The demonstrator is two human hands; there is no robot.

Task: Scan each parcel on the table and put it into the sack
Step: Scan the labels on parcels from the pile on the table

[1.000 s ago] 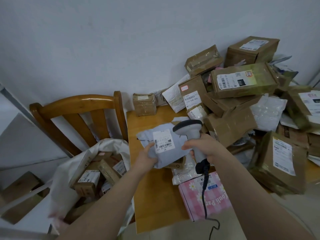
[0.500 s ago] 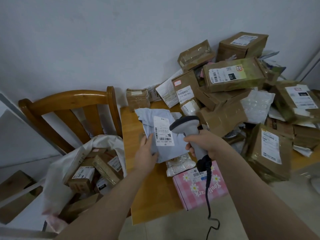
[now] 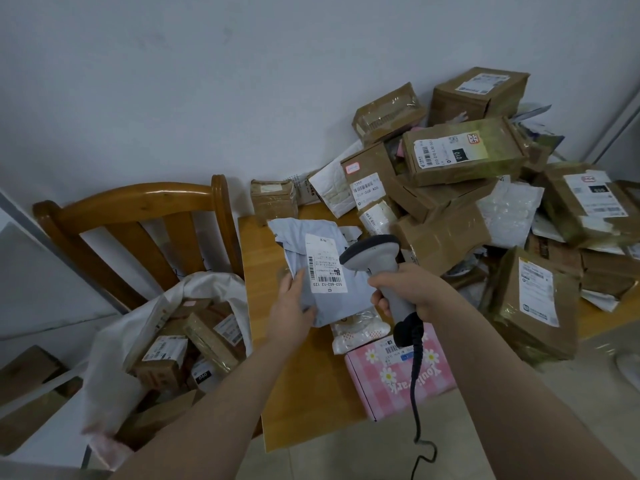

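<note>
My left hand (image 3: 292,306) holds a grey-blue mailer bag (image 3: 304,244) above the wooden table (image 3: 301,382), its white barcode label facing up. My right hand (image 3: 405,289) grips the handle of a grey barcode scanner (image 3: 370,251), whose head hovers just right of the label. A white sack (image 3: 114,344) stands open at the left, on the chair seat, with several taped boxes inside it. A big heap of brown parcels (image 3: 464,157) covers the right half of the table.
A wooden chair (image 3: 138,206) stands left of the table against the wall. A pink flowered box (image 3: 401,379) and a small white padded packet (image 3: 356,334) lie at the table's front edge under the scanner's black cable (image 3: 417,403). Cardboard lies on the floor at far left.
The mailer has turned in my left hand so its label now runs lengthwise, and it has lifted slightly away from me. The scanner stays beside the label.
</note>
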